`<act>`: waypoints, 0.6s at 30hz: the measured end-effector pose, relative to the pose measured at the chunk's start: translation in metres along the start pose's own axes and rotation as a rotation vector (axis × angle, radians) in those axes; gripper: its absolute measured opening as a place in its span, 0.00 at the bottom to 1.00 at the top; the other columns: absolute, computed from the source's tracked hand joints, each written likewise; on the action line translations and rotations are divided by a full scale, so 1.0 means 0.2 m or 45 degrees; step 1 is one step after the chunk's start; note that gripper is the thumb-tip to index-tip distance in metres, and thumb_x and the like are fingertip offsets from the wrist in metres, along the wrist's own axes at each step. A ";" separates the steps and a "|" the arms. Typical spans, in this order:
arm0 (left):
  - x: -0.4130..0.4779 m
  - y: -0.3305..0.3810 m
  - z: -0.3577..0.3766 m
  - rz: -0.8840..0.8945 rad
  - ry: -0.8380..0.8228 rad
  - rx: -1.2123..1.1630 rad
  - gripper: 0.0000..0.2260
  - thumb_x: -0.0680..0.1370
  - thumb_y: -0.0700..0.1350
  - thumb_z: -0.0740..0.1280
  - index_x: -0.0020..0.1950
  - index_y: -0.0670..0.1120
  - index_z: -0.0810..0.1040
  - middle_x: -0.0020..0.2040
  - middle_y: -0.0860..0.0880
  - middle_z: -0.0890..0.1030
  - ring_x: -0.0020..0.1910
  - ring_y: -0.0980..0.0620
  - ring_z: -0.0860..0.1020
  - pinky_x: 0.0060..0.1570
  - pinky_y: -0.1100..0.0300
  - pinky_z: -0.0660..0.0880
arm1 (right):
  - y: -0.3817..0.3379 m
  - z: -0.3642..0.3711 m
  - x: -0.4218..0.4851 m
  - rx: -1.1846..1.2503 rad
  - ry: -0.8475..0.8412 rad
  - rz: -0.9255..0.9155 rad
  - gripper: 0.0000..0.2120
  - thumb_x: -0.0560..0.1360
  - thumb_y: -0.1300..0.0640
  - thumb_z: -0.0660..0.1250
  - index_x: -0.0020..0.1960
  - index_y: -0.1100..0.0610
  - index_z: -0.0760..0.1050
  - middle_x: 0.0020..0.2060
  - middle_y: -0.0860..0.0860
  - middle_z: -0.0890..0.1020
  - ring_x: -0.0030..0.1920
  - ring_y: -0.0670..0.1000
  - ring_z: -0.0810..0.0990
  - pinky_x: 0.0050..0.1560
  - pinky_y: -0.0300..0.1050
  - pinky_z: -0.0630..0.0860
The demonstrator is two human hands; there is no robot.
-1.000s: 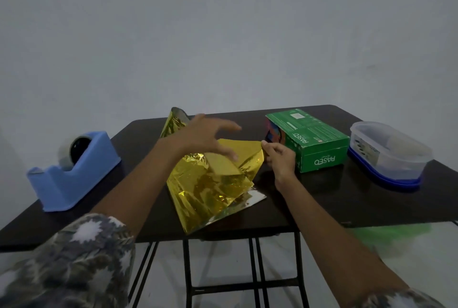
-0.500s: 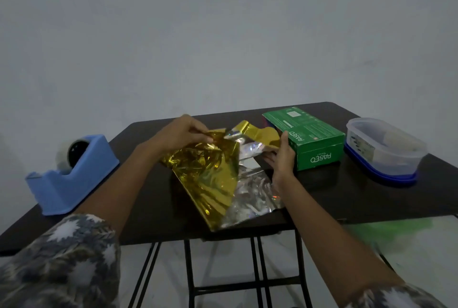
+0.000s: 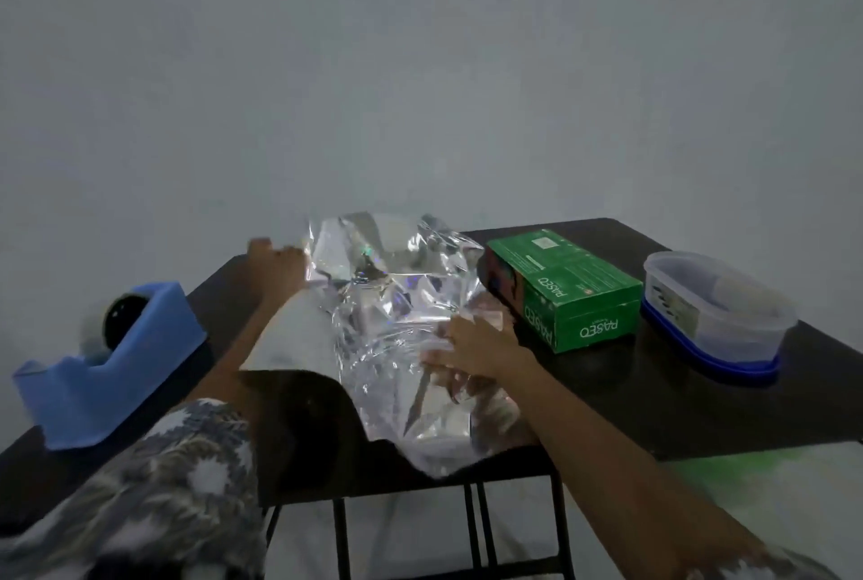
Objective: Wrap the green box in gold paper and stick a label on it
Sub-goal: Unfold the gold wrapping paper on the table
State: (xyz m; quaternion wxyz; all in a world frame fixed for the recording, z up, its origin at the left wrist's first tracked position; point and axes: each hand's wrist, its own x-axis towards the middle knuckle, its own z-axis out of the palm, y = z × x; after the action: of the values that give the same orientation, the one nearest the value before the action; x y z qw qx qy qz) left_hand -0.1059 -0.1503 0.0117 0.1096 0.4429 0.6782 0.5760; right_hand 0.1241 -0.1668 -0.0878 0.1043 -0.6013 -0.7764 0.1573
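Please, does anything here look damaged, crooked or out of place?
The wrapping paper lies silver side up, heavily creased, and its near edge hangs past the table's front edge. The green box beside it looks intact.

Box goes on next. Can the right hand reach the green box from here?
Probably yes. The right hand is on the paper just beside the box's near end, with nothing between them; the tub stands on the box's other side.
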 end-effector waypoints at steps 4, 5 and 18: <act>-0.02 0.03 0.03 0.654 -0.046 -0.109 0.09 0.78 0.41 0.65 0.58 0.44 0.77 0.58 0.48 0.79 0.58 0.52 0.75 0.61 0.60 0.66 | 0.03 0.00 0.02 -0.020 -0.025 0.092 0.34 0.73 0.34 0.60 0.72 0.51 0.60 0.73 0.51 0.63 0.74 0.58 0.58 0.72 0.63 0.48; -0.06 0.05 0.03 0.800 -0.361 -0.077 0.07 0.78 0.44 0.66 0.55 0.47 0.79 0.55 0.52 0.80 0.56 0.56 0.76 0.61 0.59 0.68 | 0.02 -0.01 0.03 0.049 -0.034 0.106 0.37 0.73 0.35 0.62 0.74 0.52 0.57 0.74 0.52 0.61 0.75 0.59 0.55 0.73 0.62 0.50; 0.02 -0.18 -0.14 -0.006 -1.793 1.078 0.45 0.53 0.60 0.79 0.65 0.40 0.74 0.53 0.46 0.80 0.34 0.60 0.80 0.37 0.68 0.77 | 0.05 -0.05 -0.03 0.369 -0.028 0.230 0.49 0.60 0.34 0.73 0.72 0.57 0.61 0.67 0.49 0.73 0.68 0.51 0.69 0.70 0.50 0.63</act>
State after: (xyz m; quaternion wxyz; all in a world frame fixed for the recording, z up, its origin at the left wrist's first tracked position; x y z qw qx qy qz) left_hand -0.1431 -0.1649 -0.0092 0.3345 0.7030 0.6114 -0.1416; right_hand 0.1390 -0.1681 -0.0821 0.1669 -0.6455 -0.6895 0.2829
